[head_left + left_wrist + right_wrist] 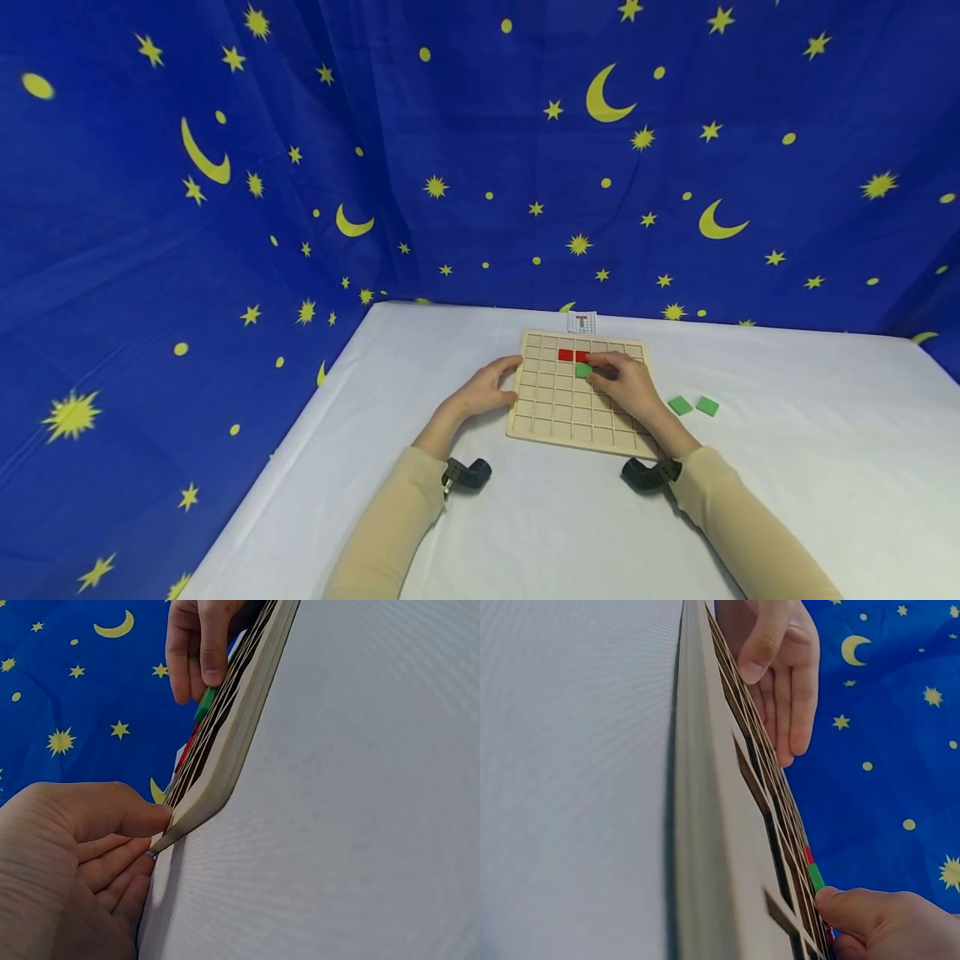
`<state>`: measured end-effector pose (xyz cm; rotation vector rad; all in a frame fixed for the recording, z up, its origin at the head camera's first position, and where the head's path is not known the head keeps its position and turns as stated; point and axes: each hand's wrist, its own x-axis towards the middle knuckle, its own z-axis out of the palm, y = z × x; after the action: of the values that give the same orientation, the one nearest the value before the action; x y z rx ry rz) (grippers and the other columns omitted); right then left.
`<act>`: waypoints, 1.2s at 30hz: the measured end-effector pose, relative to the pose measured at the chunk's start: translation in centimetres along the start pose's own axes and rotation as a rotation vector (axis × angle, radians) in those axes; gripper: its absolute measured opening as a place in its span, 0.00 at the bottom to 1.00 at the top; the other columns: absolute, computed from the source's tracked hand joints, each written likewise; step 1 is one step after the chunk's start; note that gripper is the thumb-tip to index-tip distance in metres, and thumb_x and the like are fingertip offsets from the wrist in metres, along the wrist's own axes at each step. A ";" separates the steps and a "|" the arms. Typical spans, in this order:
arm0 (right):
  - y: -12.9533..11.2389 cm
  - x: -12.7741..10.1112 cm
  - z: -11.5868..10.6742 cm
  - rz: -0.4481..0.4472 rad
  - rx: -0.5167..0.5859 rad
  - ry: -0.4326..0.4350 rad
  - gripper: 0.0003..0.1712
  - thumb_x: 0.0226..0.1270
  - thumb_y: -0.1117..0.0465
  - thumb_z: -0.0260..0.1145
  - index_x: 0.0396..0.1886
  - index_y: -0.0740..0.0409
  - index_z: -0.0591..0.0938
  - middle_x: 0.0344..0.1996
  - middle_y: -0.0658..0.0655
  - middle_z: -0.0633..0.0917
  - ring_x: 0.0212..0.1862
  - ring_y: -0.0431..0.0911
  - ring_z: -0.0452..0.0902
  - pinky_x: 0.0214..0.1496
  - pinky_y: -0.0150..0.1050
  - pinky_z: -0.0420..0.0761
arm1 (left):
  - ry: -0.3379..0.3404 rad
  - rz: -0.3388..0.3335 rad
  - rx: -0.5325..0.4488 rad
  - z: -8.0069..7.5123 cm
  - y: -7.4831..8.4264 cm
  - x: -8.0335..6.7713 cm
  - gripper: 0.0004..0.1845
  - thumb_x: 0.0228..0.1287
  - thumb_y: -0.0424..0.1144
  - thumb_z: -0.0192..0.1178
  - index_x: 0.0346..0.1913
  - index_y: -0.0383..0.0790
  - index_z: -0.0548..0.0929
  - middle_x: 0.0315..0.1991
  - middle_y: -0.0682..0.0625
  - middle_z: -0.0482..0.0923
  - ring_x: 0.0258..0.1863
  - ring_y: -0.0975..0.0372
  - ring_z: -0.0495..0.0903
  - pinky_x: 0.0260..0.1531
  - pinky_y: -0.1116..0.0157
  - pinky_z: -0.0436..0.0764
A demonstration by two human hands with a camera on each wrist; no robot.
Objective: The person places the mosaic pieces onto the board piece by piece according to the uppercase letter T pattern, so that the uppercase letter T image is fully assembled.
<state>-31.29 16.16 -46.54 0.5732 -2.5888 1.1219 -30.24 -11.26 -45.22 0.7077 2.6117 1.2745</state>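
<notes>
Meanwhile, right hand (628,385) pinches green tile (583,370) beside red tiles (566,355); left hand (486,390) grips board (558,417).

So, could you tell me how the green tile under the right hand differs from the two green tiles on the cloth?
The green tile sits in a cell of the wooden grid board, with the right hand touching it. The two loose green tiles lie untouched on the white cloth, right of the board. All look alike in colour and shape.
</notes>
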 end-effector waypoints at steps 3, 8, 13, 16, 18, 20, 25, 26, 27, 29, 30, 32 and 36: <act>0.0 0.0 0.0 -0.007 -0.010 -0.002 0.20 0.56 0.66 0.70 0.50 0.66 0.82 0.44 0.62 0.84 0.45 0.54 0.80 0.46 0.48 0.81 | -0.003 -0.002 0.003 0.0 -0.1 0.0 0.38 0.51 0.26 0.61 0.68 0.28 0.61 0.67 0.38 0.61 0.68 0.51 0.57 0.68 0.59 0.56; 0.1 0.1 0.0 -0.024 -0.023 0.004 0.21 0.57 0.66 0.70 0.51 0.65 0.82 0.44 0.61 0.84 0.46 0.54 0.80 0.48 0.48 0.80 | -0.007 -0.017 0.009 -0.1 0.0 0.1 0.38 0.53 0.26 0.60 0.69 0.29 0.61 0.68 0.39 0.61 0.68 0.52 0.57 0.68 0.61 0.56; 0.1 0.1 0.0 -0.032 -0.011 0.015 0.20 0.56 0.66 0.70 0.50 0.65 0.82 0.44 0.61 0.84 0.47 0.54 0.79 0.49 0.49 0.79 | -0.008 -0.021 0.009 -0.1 0.1 0.1 0.38 0.53 0.27 0.60 0.69 0.30 0.60 0.68 0.39 0.60 0.69 0.52 0.57 0.68 0.61 0.56; 0.1 0.1 0.0 -0.027 0.002 0.012 0.18 0.56 0.67 0.70 0.48 0.66 0.83 0.44 0.61 0.84 0.46 0.54 0.80 0.48 0.48 0.80 | -0.005 -0.014 0.009 -0.1 0.1 0.0 0.38 0.53 0.27 0.60 0.69 0.30 0.61 0.68 0.39 0.61 0.68 0.52 0.57 0.68 0.60 0.56; 0.1 0.1 0.1 -0.028 0.006 0.009 0.17 0.57 0.67 0.69 0.47 0.67 0.83 0.43 0.62 0.84 0.44 0.54 0.80 0.46 0.48 0.80 | -0.006 -0.017 0.011 -0.1 0.1 0.0 0.38 0.53 0.27 0.60 0.69 0.30 0.61 0.68 0.39 0.61 0.69 0.52 0.57 0.68 0.60 0.55; 0.1 0.0 0.1 -0.029 0.010 0.008 0.17 0.57 0.68 0.69 0.47 0.67 0.83 0.43 0.62 0.84 0.43 0.54 0.81 0.45 0.48 0.81 | -0.006 -0.019 0.007 -0.1 0.1 0.0 0.38 0.52 0.27 0.61 0.69 0.30 0.61 0.68 0.39 0.61 0.69 0.52 0.57 0.68 0.60 0.55; 0.3 0.2 0.3 -0.036 -0.001 0.023 0.17 0.56 0.69 0.69 0.46 0.67 0.83 0.42 0.62 0.84 0.42 0.54 0.81 0.44 0.48 0.81 | -0.006 -0.016 0.004 0.0 -0.1 0.1 0.38 0.53 0.27 0.61 0.69 0.30 0.61 0.68 0.39 0.61 0.69 0.52 0.57 0.68 0.61 0.56; 0.3 0.3 0.4 -0.037 -0.004 0.028 0.16 0.56 0.69 0.69 0.46 0.67 0.83 0.41 0.62 0.85 0.42 0.54 0.81 0.44 0.48 0.81 | -0.007 -0.015 0.005 0.0 -0.1 0.1 0.38 0.53 0.27 0.61 0.69 0.30 0.61 0.68 0.39 0.61 0.69 0.52 0.57 0.68 0.61 0.56; 0.4 0.3 0.4 -0.038 -0.006 0.030 0.17 0.56 0.69 0.69 0.46 0.67 0.83 0.41 0.62 0.85 0.41 0.54 0.81 0.43 0.48 0.81 | -0.007 -0.014 0.007 0.0 -0.2 0.1 0.38 0.53 0.27 0.61 0.69 0.30 0.61 0.68 0.39 0.61 0.69 0.52 0.57 0.68 0.61 0.56; 0.4 0.3 0.5 -0.034 -0.003 0.033 0.16 0.55 0.69 0.70 0.46 0.67 0.83 0.40 0.62 0.85 0.41 0.54 0.81 0.43 0.48 0.81 | -0.007 -0.013 0.012 0.0 -0.2 0.1 0.38 0.53 0.27 0.61 0.69 0.30 0.60 0.68 0.39 0.60 0.69 0.52 0.57 0.68 0.61 0.56; 0.4 0.3 0.5 -0.033 -0.004 0.036 0.16 0.55 0.69 0.70 0.46 0.67 0.83 0.40 0.62 0.85 0.41 0.53 0.81 0.43 0.48 0.82 | -0.007 -0.015 0.013 0.0 -0.2 0.0 0.38 0.53 0.27 0.60 0.69 0.30 0.60 0.68 0.39 0.60 0.69 0.52 0.57 0.68 0.61 0.56; 0.3 0.3 0.5 -0.034 -0.002 0.036 0.17 0.55 0.69 0.70 0.46 0.67 0.83 0.40 0.62 0.85 0.41 0.53 0.81 0.43 0.48 0.82 | -0.007 -0.016 0.014 0.0 -0.1 0.0 0.38 0.53 0.27 0.60 0.69 0.30 0.60 0.68 0.39 0.60 0.69 0.52 0.57 0.68 0.61 0.56; 0.2 0.2 0.5 -0.038 -0.013 0.033 0.16 0.55 0.69 0.70 0.46 0.67 0.83 0.41 0.62 0.85 0.40 0.53 0.81 0.42 0.47 0.82 | -0.010 -0.015 0.020 0.0 -0.1 0.0 0.38 0.54 0.27 0.61 0.69 0.29 0.60 0.68 0.39 0.60 0.69 0.52 0.57 0.68 0.61 0.55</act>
<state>-31.64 15.91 -46.91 0.5930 -2.5448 1.0932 -30.32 -11.34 -45.27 0.6944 2.6205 1.2392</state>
